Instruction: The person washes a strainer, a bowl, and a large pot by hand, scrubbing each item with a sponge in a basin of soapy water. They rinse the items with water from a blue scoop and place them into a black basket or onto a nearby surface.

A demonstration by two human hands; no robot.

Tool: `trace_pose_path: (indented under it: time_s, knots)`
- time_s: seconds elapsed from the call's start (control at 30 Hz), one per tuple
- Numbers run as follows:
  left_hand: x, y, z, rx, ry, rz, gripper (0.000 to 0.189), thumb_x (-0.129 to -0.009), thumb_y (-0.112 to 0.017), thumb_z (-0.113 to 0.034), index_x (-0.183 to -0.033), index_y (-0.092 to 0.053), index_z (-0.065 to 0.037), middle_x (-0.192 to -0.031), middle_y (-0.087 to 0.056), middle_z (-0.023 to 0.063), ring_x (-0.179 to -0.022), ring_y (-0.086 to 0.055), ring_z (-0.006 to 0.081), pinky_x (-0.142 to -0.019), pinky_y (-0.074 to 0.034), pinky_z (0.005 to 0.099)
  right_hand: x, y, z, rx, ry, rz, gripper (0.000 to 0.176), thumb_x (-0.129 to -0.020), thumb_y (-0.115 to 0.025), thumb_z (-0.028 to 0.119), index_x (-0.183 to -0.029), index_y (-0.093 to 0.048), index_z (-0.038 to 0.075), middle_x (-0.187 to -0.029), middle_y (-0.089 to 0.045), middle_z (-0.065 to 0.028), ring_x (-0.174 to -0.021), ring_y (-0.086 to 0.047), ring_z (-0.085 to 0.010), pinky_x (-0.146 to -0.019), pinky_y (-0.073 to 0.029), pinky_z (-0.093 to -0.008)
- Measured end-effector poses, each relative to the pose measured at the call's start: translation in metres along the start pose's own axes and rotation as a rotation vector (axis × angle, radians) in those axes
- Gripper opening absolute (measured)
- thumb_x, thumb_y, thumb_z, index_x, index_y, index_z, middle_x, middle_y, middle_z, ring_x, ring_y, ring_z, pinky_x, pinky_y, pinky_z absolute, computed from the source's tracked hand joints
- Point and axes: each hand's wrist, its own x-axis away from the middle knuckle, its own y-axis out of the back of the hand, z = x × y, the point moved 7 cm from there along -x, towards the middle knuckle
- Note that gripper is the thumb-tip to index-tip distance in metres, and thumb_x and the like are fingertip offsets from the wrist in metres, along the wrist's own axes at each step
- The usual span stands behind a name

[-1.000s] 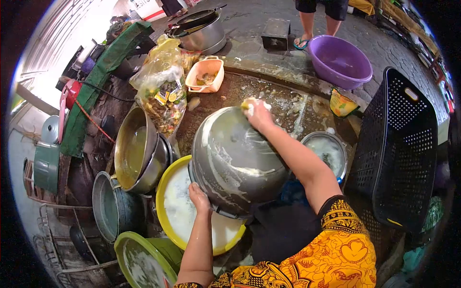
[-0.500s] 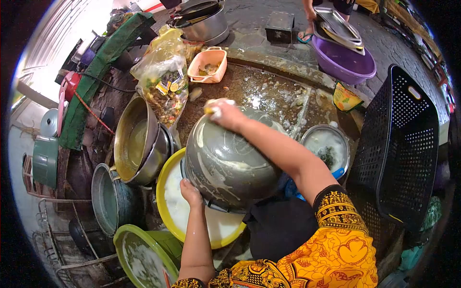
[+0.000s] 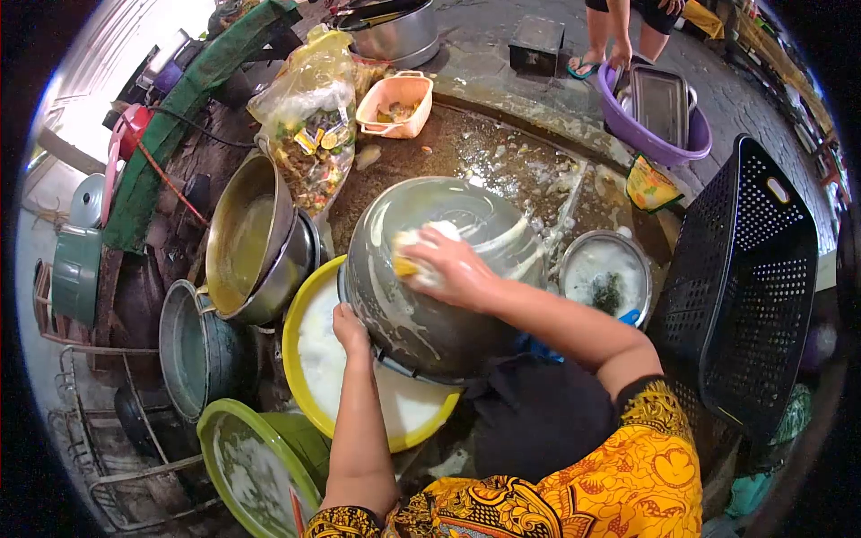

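A big grey metal basin (image 3: 466, 327), streaked with suds, is tipped bottom up over a yellow tub (image 3: 291, 350) of foamy water. My left hand (image 3: 351, 330) grips the basin's rim at its left side. Against the basin's outer bottom, my right hand (image 3: 453, 272) presses a soapy yellow sponge (image 3: 405, 267); white foam covers part of it. To the right, close to my forearm, a metal bowl (image 3: 568, 269) holds sudsy water and a dark green scouring pad (image 3: 607, 292). The basin's far rim is hidden.
Stacked pots (image 3: 215, 251) and a green tub (image 3: 211, 439) stand left. Ahead are a clear bag of waste (image 3: 314, 117) and a pink basket (image 3: 368, 121). A black crate (image 3: 762, 287) stands right. Beyond, another person's hand (image 3: 620, 56) holds a purple tub (image 3: 646, 139) with trays.
My right hand has moved the sponge from the basin's far edge back toward its middle. The trays that the other person held now sit lower in the purple tub.
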Motion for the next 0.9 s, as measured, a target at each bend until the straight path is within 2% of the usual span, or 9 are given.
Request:
trace_pose_path:
  time_s: [0.2, 0.33, 0.4, 0.53, 0.57, 0.67, 0.77, 0.83, 0.9]
  knots:
    - [-0.009, 0.000, -0.014, -0.125, 0.022, 0.029, 0.028, -0.094, -0.043, -0.022, -0.098, -0.057, 0.002, -0.085, -0.062, 0.0140, -0.076, -0.056, 0.0241, -0.075, -0.044, 0.0352, -0.074, -0.038, 0.002, -0.154, 0.137, 0.127, 0.042, -0.070, -0.071, 0.028, -0.108, -0.059, 0.017, -0.115, -0.052, -0.0157, -0.096, -0.057, -0.0367, -0.080, -0.049, -0.0441]
    - [-0.039, -0.014, 0.020, -0.001, 0.135, 0.100, 0.030, -0.093, -0.043, -0.024, -0.098, -0.058, 0.002, -0.087, -0.062, 0.0141, -0.078, -0.056, 0.0246, -0.075, -0.044, 0.0356, -0.003, -0.021, 0.062, 0.140, 0.599, 0.450, 0.034, -0.074, -0.062, 0.027, -0.107, -0.056, 0.020, -0.116, -0.052, -0.0067, -0.077, -0.060, -0.0305, -0.065, -0.049, -0.0443]
    - [-0.056, -0.012, 0.028, -0.050, 0.054, 0.109, 0.031, -0.093, -0.042, -0.024, -0.099, -0.058, 0.001, -0.087, -0.062, 0.0134, -0.078, -0.056, 0.0238, -0.075, -0.044, 0.0356, 0.043, -0.012, 0.066, 0.048, 0.712, 0.499, 0.023, -0.080, -0.053, 0.023, -0.101, -0.057, 0.014, -0.101, -0.054, -0.0111, -0.096, -0.055, -0.0308, -0.084, -0.045, -0.0425]
    - [-0.044, -0.010, -0.003, 0.019, 0.159, 0.163, 0.030, -0.093, -0.043, -0.023, -0.095, -0.058, 0.003, -0.086, -0.060, 0.0118, -0.080, -0.055, 0.0214, -0.076, -0.043, 0.0350, 0.110, -0.008, -0.009, -0.406, 0.324, 0.808, 0.030, -0.088, -0.048, 0.026, -0.116, -0.053, 0.014, -0.126, -0.046, -0.0110, -0.122, -0.040, -0.0291, -0.104, -0.033, -0.0393]
    - [-0.044, -0.014, 0.000, 0.072, 0.173, 0.196, 0.030, -0.093, -0.043, -0.022, -0.095, -0.058, 0.003, -0.086, -0.060, 0.0117, -0.080, -0.055, 0.0212, -0.076, -0.043, 0.0351, 0.106, -0.007, -0.012, -0.405, 0.322, 0.813, 0.030, -0.088, -0.048, 0.026, -0.116, -0.053, 0.014, -0.126, -0.046, -0.0110, -0.122, -0.040, -0.0291, -0.104, -0.033, -0.0393]
    - [-0.042, -0.020, 0.003, 0.170, 0.184, 0.230, 0.028, -0.093, -0.042, -0.020, -0.094, -0.057, 0.003, -0.084, -0.059, 0.0115, -0.078, -0.054, 0.0207, -0.075, -0.043, 0.0351, 0.091, 0.001, -0.002, 0.324, 0.736, 0.346, 0.039, -0.086, -0.048, 0.020, -0.125, -0.047, 0.026, -0.130, -0.043, -0.0133, -0.113, -0.050, -0.0356, -0.095, -0.043, -0.0449]
    - [-0.043, -0.016, 0.007, 0.158, 0.140, 0.177, 0.027, -0.093, -0.041, -0.020, -0.093, -0.056, 0.003, -0.084, -0.058, 0.0112, -0.077, -0.053, 0.0204, -0.074, -0.043, 0.0345, 0.037, 0.008, 0.037, 0.343, 0.519, 0.160, 0.045, -0.080, -0.055, 0.020, -0.123, -0.049, 0.030, -0.126, -0.046, -0.0118, -0.109, -0.053, -0.0347, -0.084, -0.049, -0.0465]
    - [-0.032, -0.011, -0.001, 0.152, 0.163, 0.126, 0.026, -0.093, -0.042, -0.020, -0.093, -0.055, 0.002, -0.083, -0.058, 0.0110, -0.076, -0.052, 0.0198, -0.073, -0.043, 0.0342, 0.008, 0.006, 0.016, 0.092, 0.082, 0.180, 0.047, -0.074, -0.065, 0.020, -0.118, -0.053, 0.027, -0.121, -0.051, -0.0105, -0.104, -0.057, -0.0326, -0.079, -0.051, -0.0423]
    - [-0.032, -0.010, 0.016, 0.150, 0.141, 0.114, 0.025, -0.093, -0.042, -0.020, -0.093, -0.055, 0.001, -0.083, -0.058, 0.0107, -0.076, -0.052, 0.0194, -0.073, -0.043, 0.0342, 0.009, 0.014, -0.011, 0.036, -0.079, 0.060, 0.047, -0.071, -0.070, 0.020, -0.115, -0.055, 0.025, -0.119, -0.052, -0.0111, -0.101, -0.058, -0.0320, -0.080, -0.051, -0.0395]
